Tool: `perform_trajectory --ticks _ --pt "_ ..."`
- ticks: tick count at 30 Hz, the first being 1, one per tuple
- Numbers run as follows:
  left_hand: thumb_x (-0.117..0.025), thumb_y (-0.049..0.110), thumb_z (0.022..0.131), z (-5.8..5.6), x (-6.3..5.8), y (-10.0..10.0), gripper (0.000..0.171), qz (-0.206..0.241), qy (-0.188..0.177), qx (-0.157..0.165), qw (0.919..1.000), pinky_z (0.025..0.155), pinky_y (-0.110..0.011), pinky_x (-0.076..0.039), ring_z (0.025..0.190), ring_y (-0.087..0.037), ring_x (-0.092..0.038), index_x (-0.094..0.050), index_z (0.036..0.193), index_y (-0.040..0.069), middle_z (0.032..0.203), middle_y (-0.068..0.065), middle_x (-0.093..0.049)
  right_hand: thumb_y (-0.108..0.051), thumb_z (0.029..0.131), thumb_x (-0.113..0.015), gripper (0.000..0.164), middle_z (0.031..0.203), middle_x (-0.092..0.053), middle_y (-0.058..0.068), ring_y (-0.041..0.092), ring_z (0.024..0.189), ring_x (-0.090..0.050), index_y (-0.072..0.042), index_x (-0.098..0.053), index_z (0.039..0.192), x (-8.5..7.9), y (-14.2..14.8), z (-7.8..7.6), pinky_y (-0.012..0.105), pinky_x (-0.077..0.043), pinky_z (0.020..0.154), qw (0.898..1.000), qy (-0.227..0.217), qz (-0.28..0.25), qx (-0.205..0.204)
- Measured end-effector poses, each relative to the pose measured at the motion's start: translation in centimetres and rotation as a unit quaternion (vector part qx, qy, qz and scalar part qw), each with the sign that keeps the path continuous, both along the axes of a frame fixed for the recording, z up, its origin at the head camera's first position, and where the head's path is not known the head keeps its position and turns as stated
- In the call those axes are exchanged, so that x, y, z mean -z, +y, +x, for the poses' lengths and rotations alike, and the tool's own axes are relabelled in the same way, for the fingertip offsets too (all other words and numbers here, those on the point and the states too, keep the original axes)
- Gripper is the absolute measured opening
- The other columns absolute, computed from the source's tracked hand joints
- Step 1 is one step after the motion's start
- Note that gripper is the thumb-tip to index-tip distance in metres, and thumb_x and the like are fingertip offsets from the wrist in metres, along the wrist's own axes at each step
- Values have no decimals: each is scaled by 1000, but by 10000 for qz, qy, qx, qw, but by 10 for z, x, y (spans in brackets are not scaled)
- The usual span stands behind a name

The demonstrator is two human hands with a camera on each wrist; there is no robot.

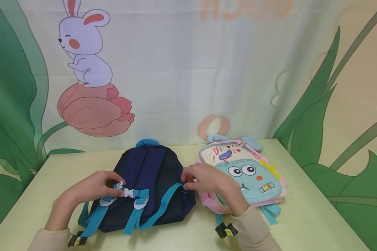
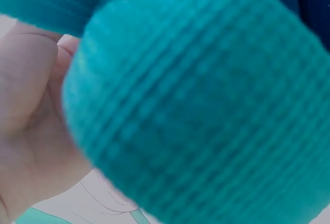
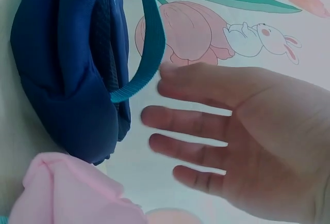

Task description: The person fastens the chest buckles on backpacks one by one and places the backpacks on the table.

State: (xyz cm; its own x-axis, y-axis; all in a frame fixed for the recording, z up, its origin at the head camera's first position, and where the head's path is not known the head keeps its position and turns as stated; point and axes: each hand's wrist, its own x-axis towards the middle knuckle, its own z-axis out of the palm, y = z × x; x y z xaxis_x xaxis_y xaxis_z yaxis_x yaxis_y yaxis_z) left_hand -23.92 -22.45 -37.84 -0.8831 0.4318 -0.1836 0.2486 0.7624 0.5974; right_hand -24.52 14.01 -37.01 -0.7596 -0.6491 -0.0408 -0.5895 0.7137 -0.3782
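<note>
A navy backpack [image 1: 128, 164] lies on the table, its shoulder straps facing up. My left hand [image 1: 94, 186] pinches a white plastic buckle [image 1: 120, 184] between thumb and fingers at the left strap. Beside it, another white buckle piece [image 1: 129, 192] sits on a short teal strap. In the left wrist view, a teal strap [image 2: 196, 100] covers much of the hand. My right hand [image 1: 204, 177] is at the bag's right side, near a looped teal strap [image 1: 166, 202]. Its fingers are straight and spread in the right wrist view, the index fingertip close to the strap [image 3: 154, 28]; contact is unclear.
A pink and mint backpack [image 1: 238, 181] with a cartoon face lies right of the navy one, partly behind my right forearm. Small black pieces [image 1: 76, 240] with yellow labels show near both cuffs. A printed curtain [image 1: 176, 69] hangs behind the pale table [image 1: 314, 209].
</note>
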Motion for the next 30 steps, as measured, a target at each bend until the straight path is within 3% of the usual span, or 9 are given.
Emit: perform_trajectory --ticks 5,15,20,30 --pt "-77 33 86 1 -2 -2 40 147 9 114 9998 77 -33 -53 91 -19 -60 -69 114 5 102 -2 -68 -28 96 -66 15 94 -67 -11 7 85 -60 -18 -69 106 1 -6 0 25 -50 80 9984 458 -303 -149" --pt "-79 30 84 1 1 -9 42 163 -141 144 9997 83 -39 -55 96 -21 -61 -69 117 5 107 -3 -70 -27 96 -66 21 100 -69 -6 9 94 -63 -16 -67 114 10 -23 -1 27 -52 87 9937 683 -869 -178" --pt "-80 29 83 0 1 -13 42 151 -257 242 9993 91 -48 -54 106 -26 -64 -69 117 6 109 -3 -69 -25 95 -67 21 99 -68 -5 11 93 -62 -17 -67 115 12 -29 -1 28 -51 86 9910 1007 -824 -306" --pt "-80 30 83 -3 8 -12 42 54 -251 208 9995 89 -46 -55 99 -22 -62 -69 115 6 105 -2 -69 -26 96 -66 21 102 -66 -3 14 95 -63 -16 -68 115 12 -42 0 27 -51 87 9902 1097 -792 -339"
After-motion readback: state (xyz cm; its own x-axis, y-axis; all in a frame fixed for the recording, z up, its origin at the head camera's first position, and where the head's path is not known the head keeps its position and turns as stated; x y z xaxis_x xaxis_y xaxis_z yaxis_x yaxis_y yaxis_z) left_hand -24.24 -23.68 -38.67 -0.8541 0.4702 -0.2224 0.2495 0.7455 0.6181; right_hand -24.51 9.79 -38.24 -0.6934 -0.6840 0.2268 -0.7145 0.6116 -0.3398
